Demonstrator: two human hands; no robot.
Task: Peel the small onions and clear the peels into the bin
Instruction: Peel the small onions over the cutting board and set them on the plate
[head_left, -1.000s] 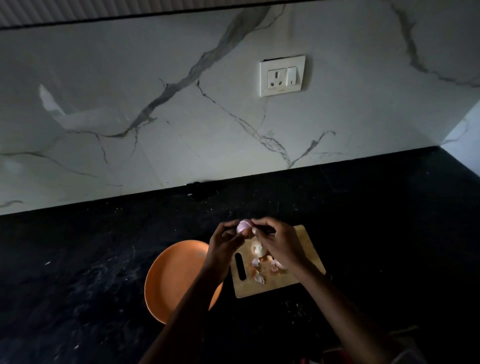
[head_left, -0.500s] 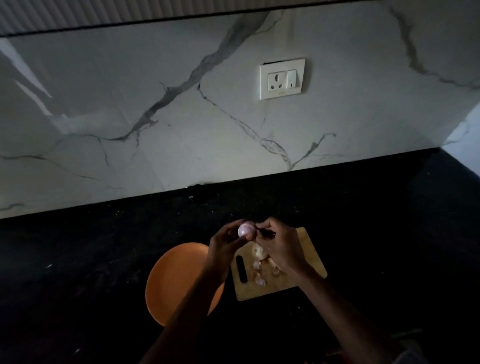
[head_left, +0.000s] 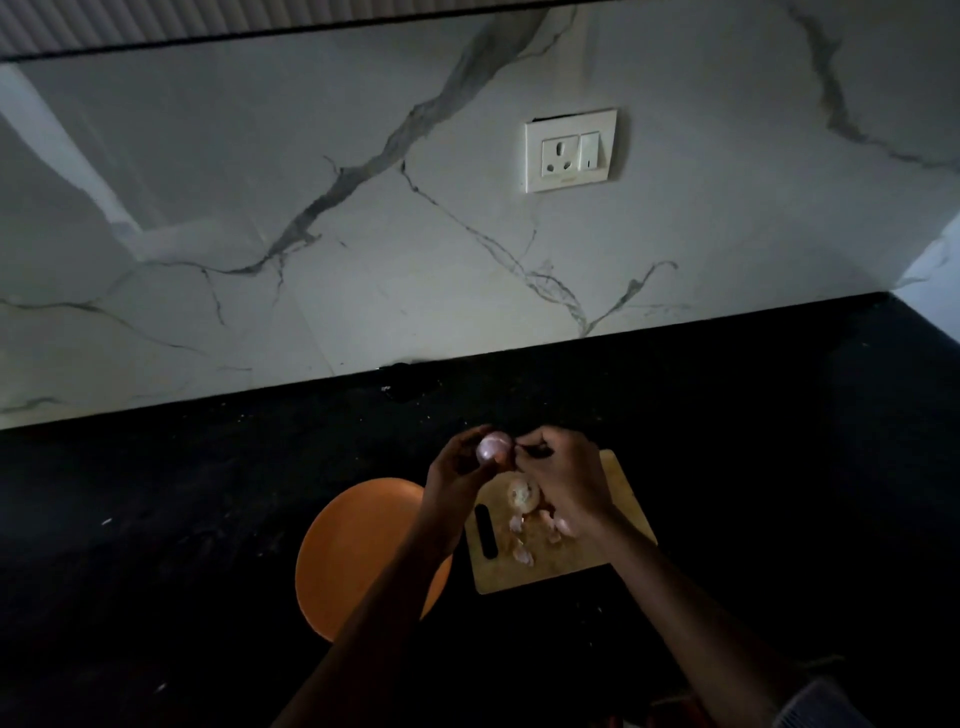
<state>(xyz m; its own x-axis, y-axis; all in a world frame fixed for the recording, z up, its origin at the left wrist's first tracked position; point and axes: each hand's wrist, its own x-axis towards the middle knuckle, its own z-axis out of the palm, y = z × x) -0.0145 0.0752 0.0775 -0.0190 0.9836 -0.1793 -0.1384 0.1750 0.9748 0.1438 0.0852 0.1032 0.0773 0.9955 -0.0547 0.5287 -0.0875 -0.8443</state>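
Flanking hands (head_left: 457, 470), orange plate (head_left: 353, 540), cutting board (head_left: 621, 519) (peel-strewn)

left hand (head_left: 457, 467) curled in a grip, right hand (head_left: 563, 480) pinching, fingertips meeting

The small onion (head_left: 493, 448) shows more now: a second ago only a sliver peeked out between the fingers above the cutting board (head_left: 618, 486), and now its pale pink round face is turned up and plainly lit. The left hand (head_left: 457, 470) has rolled it round in its fingertips at the board's far left corner. The right hand (head_left: 563, 475) has shifted in close, its curled fingers pinching right at the onion's edge.
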